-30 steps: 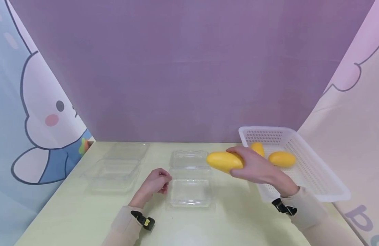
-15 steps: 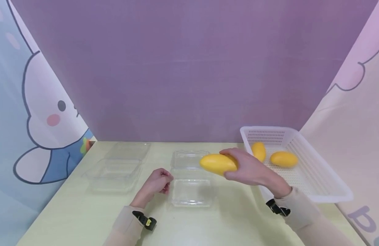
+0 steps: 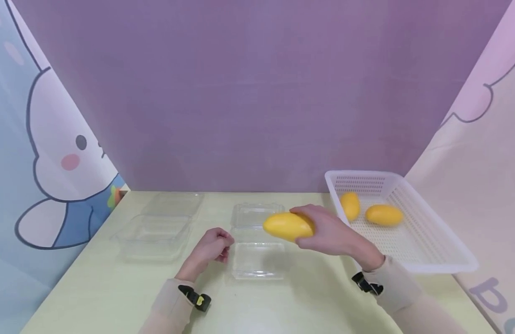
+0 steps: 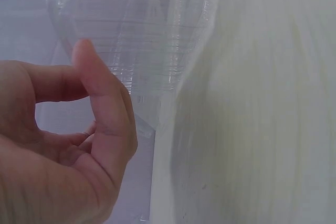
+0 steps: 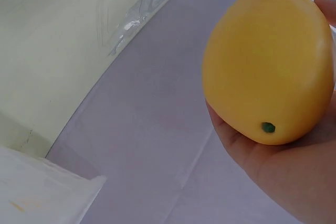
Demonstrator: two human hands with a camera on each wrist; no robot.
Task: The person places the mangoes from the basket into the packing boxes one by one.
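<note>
My right hand (image 3: 326, 232) grips a yellow mango (image 3: 287, 226) and holds it up beside the middle clear plastic clamshell box (image 3: 257, 278). In the right wrist view the mango (image 5: 268, 66) shows a small green stem spot, with the palm and fingers wrapped round its side. The box stands opened out, its lid part at the back and its tray toward me. At its left edge my left hand (image 3: 209, 246) has thumb and index finger brought together on the rim. In the left wrist view the left hand (image 4: 79, 140) overlaps the clear plastic, its index fingertip hidden behind the thumb.
A white perforated basket (image 3: 453, 253) stands at the right with two more mangoes, one mango (image 3: 350, 206) upright and one mango (image 3: 384, 215) lying sideways. Another clear clamshell box (image 3: 153, 236) lies opened at the left. A purple backdrop (image 3: 257, 116) rises behind the table.
My right hand has carried the mango leftward and slightly down, away from the basket toward the middle clamshell box. The left hand stays at the box's left edge.
</note>
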